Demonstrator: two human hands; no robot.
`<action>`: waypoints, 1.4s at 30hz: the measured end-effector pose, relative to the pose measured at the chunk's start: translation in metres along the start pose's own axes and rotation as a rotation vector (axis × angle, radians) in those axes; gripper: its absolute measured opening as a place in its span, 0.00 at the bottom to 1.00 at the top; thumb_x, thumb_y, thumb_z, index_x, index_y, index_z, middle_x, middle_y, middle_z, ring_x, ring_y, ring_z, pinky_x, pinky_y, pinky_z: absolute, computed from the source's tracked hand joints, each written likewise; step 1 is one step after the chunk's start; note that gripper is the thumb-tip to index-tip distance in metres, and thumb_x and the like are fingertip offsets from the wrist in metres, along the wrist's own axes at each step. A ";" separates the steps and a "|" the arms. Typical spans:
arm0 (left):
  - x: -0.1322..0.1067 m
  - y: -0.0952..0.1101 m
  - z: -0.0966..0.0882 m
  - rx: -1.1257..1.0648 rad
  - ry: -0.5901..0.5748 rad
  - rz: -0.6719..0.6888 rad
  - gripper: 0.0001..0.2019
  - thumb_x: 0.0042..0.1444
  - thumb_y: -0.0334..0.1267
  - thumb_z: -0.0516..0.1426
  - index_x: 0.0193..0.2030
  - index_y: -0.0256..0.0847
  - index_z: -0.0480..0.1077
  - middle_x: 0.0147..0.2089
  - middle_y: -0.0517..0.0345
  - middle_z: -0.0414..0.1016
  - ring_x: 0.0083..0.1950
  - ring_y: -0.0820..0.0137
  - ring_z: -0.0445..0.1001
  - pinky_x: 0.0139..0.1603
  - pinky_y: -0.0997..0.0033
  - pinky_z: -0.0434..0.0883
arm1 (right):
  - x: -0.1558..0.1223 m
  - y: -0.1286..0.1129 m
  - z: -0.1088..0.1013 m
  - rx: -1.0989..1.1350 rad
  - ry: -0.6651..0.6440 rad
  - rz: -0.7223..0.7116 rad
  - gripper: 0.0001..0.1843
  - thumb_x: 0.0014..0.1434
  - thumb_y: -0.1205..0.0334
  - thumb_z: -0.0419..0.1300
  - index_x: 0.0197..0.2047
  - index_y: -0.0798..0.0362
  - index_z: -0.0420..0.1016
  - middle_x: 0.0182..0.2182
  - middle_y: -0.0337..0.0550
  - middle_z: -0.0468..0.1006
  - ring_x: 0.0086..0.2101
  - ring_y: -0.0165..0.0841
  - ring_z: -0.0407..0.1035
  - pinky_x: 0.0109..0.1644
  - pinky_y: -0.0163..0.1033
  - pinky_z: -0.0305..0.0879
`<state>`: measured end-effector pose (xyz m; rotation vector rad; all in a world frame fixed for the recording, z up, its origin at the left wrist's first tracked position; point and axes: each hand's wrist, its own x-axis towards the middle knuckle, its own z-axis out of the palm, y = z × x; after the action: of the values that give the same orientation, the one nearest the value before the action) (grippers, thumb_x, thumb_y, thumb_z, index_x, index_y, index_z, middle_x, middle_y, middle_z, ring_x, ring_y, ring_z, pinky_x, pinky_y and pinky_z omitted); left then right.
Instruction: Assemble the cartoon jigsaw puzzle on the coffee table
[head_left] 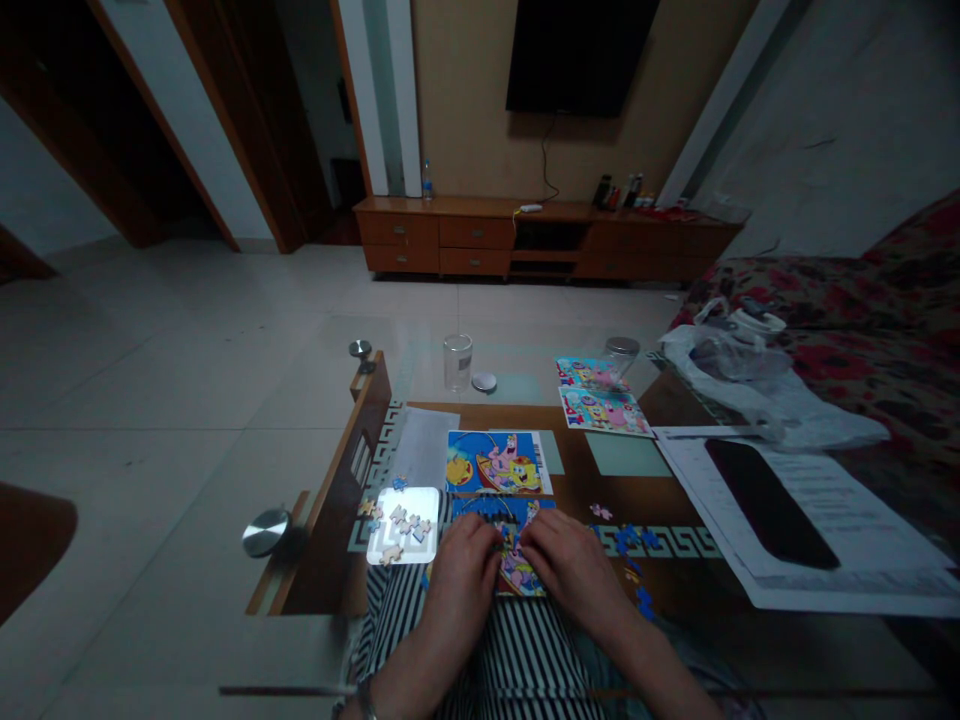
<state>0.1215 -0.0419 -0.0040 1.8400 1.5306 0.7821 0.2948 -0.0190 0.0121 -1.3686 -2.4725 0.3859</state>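
Fingers (pixel 493 538) bunched, left hand (pixel 466 548) and right hand (pixel 571 556) probably steady the SpongeBob jigsaw (pixel 517 574) near the table's (pixel 697 582) front edge; grip's unclear tbh.

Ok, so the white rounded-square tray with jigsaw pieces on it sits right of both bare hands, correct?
Not quite: in the head view, the white rounded-square tray with jigsaw pieces on it sits left of the left hand and right hand.

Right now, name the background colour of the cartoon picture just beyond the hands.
Blue; the cartoon picture shows in the head view, the only one.
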 end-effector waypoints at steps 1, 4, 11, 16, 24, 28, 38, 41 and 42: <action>0.000 0.000 0.000 0.000 0.000 -0.001 0.10 0.52 0.23 0.51 0.34 0.41 0.70 0.39 0.56 0.70 0.44 0.64 0.68 0.48 0.60 0.68 | 0.000 0.000 0.000 0.000 -0.002 0.000 0.06 0.58 0.74 0.58 0.33 0.55 0.70 0.32 0.43 0.73 0.36 0.37 0.67 0.38 0.41 0.64; 0.000 0.001 -0.001 -0.004 0.005 -0.004 0.10 0.52 0.23 0.51 0.33 0.40 0.70 0.38 0.56 0.70 0.44 0.64 0.69 0.47 0.60 0.68 | 0.000 -0.001 -0.001 -0.004 -0.005 0.004 0.06 0.58 0.74 0.58 0.33 0.54 0.70 0.33 0.43 0.73 0.36 0.38 0.68 0.39 0.41 0.65; 0.000 0.001 0.000 0.021 -0.013 0.004 0.10 0.54 0.23 0.51 0.34 0.40 0.70 0.39 0.55 0.70 0.44 0.64 0.68 0.47 0.61 0.68 | -0.001 0.000 -0.002 0.012 -0.003 0.008 0.06 0.58 0.74 0.59 0.34 0.54 0.71 0.33 0.43 0.74 0.36 0.38 0.69 0.40 0.42 0.65; -0.002 0.006 0.000 0.093 -0.021 0.022 0.09 0.56 0.24 0.51 0.37 0.40 0.70 0.41 0.54 0.70 0.45 0.63 0.67 0.47 0.61 0.67 | -0.004 0.002 -0.004 0.034 0.017 0.031 0.07 0.58 0.75 0.58 0.34 0.54 0.71 0.33 0.42 0.74 0.36 0.38 0.68 0.40 0.42 0.65; 0.005 0.022 -0.001 0.282 -0.063 0.050 0.08 0.59 0.28 0.50 0.37 0.40 0.71 0.42 0.52 0.70 0.45 0.61 0.65 0.44 0.61 0.64 | -0.008 0.004 -0.003 0.030 0.061 0.052 0.08 0.59 0.75 0.56 0.35 0.53 0.71 0.33 0.43 0.73 0.36 0.38 0.68 0.39 0.41 0.64; 0.011 0.025 0.002 0.302 -0.091 0.039 0.08 0.59 0.29 0.51 0.36 0.40 0.71 0.43 0.51 0.70 0.45 0.61 0.65 0.44 0.60 0.64 | -0.008 0.003 -0.002 0.025 0.070 0.053 0.08 0.59 0.75 0.56 0.34 0.53 0.71 0.33 0.43 0.73 0.35 0.38 0.68 0.37 0.40 0.64; 0.013 0.023 0.004 0.285 -0.095 0.025 0.08 0.59 0.30 0.50 0.38 0.39 0.70 0.44 0.51 0.69 0.47 0.60 0.64 0.47 0.58 0.64 | -0.009 0.004 0.001 0.004 0.051 0.081 0.06 0.58 0.74 0.59 0.33 0.54 0.71 0.32 0.42 0.73 0.35 0.38 0.69 0.36 0.40 0.64; 0.013 0.025 0.004 0.301 -0.095 0.021 0.09 0.60 0.29 0.49 0.38 0.39 0.70 0.44 0.50 0.69 0.47 0.60 0.65 0.47 0.58 0.64 | -0.009 0.003 0.000 0.009 0.055 0.085 0.06 0.58 0.75 0.59 0.33 0.54 0.71 0.32 0.42 0.74 0.35 0.38 0.69 0.36 0.40 0.64; 0.013 0.025 0.004 0.312 -0.101 0.017 0.09 0.60 0.29 0.49 0.39 0.39 0.70 0.45 0.49 0.70 0.47 0.59 0.65 0.47 0.57 0.64 | -0.009 0.003 0.000 0.012 0.058 0.085 0.07 0.58 0.75 0.59 0.33 0.54 0.71 0.32 0.42 0.74 0.35 0.38 0.69 0.36 0.40 0.64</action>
<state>0.1423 -0.0326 0.0137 2.0828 1.6460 0.4684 0.3013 -0.0250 0.0097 -1.4627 -2.3678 0.3730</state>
